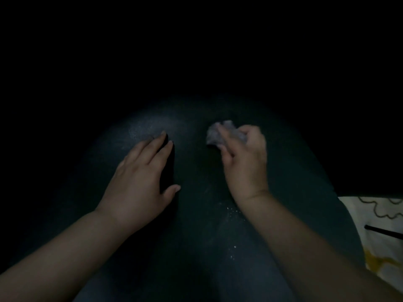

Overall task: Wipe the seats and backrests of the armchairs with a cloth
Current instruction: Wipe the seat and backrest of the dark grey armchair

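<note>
The right hand [244, 162] bunches a pale cloth [220, 134] against the dark armchair seat [196, 214], fingers curled round it. Left of the cloth, the left hand [141, 177] rests flat, fingers straight. White specks [231, 211] lie nearer the person than the cloth, beside the right wrist.

The armchair's dark cushion [196, 192] fills the middle of the view; its surface is a deep greenish black, dimly lit, and its far part fades into darkness. A faint pale sheen lies on the upper left of the lit patch, and small white specks [231, 211] dot the surface lower down, right of centre. The cloth [214, 135] is a small, pale greyish wad, crumpled rather than spread flat. It sits against the cushion right of centre, partly covered by the fingers that grip it.
</note>
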A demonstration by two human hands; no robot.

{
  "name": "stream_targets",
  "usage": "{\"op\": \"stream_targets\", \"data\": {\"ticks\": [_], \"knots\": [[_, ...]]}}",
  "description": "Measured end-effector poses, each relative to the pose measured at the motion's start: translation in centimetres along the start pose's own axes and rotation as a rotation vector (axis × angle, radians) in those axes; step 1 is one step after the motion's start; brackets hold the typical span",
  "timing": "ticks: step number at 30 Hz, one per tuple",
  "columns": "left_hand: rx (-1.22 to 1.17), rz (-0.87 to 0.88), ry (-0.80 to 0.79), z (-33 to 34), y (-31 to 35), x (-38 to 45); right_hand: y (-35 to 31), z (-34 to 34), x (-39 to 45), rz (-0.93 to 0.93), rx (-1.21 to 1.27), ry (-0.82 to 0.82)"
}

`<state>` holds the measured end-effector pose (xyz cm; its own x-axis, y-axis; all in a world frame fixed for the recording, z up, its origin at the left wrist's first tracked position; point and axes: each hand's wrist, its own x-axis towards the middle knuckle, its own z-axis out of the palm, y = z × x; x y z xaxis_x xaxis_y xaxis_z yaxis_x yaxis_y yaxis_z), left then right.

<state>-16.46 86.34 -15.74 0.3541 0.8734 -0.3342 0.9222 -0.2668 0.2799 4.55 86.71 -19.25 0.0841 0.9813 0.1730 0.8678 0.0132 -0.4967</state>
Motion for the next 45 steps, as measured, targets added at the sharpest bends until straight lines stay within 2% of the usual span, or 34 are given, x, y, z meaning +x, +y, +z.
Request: {"op": "stream_targets", "data": {"ticks": [2,4,8,11,14,16,18,21,23,26,27,28,33,36,40,42,45], "knots": [[-0.009,-0.011,-0.002,0.0,0.1,-0.1,1.3,-0.7,-0.8,0.123,0.011,0.054],[-0.02,-0.021,0.0,0.0,0.2,-0.1,0.8,-0.8,-3.4,0.176,0.048,-0.002],[-0.043,-0.021,0.006,0.0,0.5,-0.3,-1.3,-0.4,-5.2,-0.024,0.12,-0.18],[-0.039,-0.027,0.009,0.1,0.5,-0.6,0.5,-0.7,-2.1,-0.089,0.036,-0.161],[-0.027,-0.03,0.0,0.2,0.4,-1.3,2.7,-1.7,-2.9,0.117,-0.015,-0.028],[-0.02,-0.032,-0.003,0.2,0.3,-1.9,1.8,-1.8,-5.7,0.209,0.018,-0.005],[-0.029,-0.034,0.0,0.4,0.5,-2.4,-0.7,-1.0,-7.4,0.169,0.118,-0.088],[-0.063,-0.022,0.005,0.9,0.9,-3.1,-2.9,0.3,-6.5,-0.059,0.157,-0.148],[-0.066,-0.01,0.011,1.2,1.0,-3.4,-1.8,0.3,-5.0,-0.046,0.121,-0.09],[-0.052,0.012,0.02,1.3,0.9,-3.6,1.0,-0.7,-5.9,0.114,-0.124,0.145],[-0.058,0.021,0.017,1.4,0.9,-3.8,0.8,-1.3,-6.9,0.171,-0.093,0.168],[-0.063,0.032,0.012,1.5,0.9,-4.0,0.2,-1.2,-8.2,0.179,0.003,0.15],[-0.031,0.089,-0.016,2.1,0.8,-5.7,-4.4,0.3,-9.0,-0.035,0.087,-0.075],[0.004,0.103,-0.012,2.2,0.5,-6.1,-1.7,-0.6,-6.8,0.07,0.03,0.003],[-0.001,0.11,-0.018,2.0,0.6,-6.0,0.9,-2.5,-10.3,0.3,0.005,0.142],[-0.009,0.117,-0.021,2.0,0.9,-6.0,-1.1,-2.3,-12.5,0.25,0.036,0.129],[-0.015,0.163,-0.054,2.5,1.9,-6.1,-2.6,-1.8,-12.7,0.074,0.057,0.009]]}}
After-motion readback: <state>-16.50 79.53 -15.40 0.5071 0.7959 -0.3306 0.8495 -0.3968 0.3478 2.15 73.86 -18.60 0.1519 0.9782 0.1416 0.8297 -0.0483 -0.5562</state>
